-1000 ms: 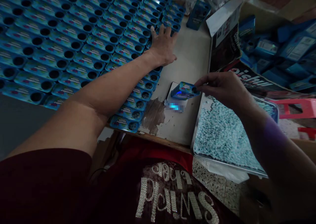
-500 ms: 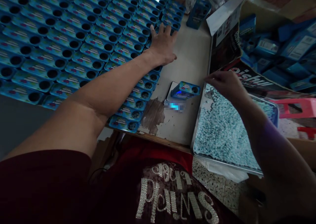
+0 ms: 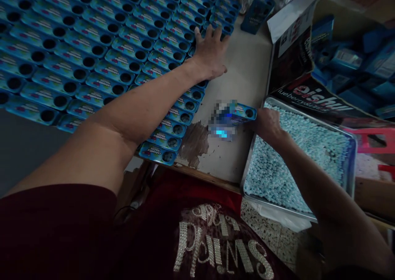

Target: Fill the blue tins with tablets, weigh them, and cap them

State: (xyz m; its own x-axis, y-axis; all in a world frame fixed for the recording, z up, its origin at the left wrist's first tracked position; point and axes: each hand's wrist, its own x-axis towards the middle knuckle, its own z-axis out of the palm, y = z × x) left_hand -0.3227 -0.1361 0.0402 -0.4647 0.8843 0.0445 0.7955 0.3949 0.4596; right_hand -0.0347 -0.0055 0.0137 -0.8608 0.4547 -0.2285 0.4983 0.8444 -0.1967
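My left hand [image 3: 211,51] is spread over the right edge of the rows of blue tins [image 3: 123,55], its fingers apart and nothing held. A single blue tin [image 3: 245,112] stands on a small scale with a lit cyan display [image 3: 221,133]. At the right end of that tin is my right hand [image 3: 267,121], its fingers closed around or against the end; the fingertips are partly hidden. Below my right forearm lies a metal tray [image 3: 353,164] of small pale-blue candies [image 3: 274,177]. Candies show in the round openings of the nearest tins.
An open carton [image 3: 327,96] full of blue tins stands at the right. Another blue tin [image 3: 257,13] stands upright at the table's back. A pink plastic item [image 3: 375,142] is beside the tray. The table's front edge [image 3: 210,178] has peeling paint.
My right hand has moved left and down from the tray's upper corner to the tin on the scale. My left hand remains spread over the tins. The whole view has shifted slightly.
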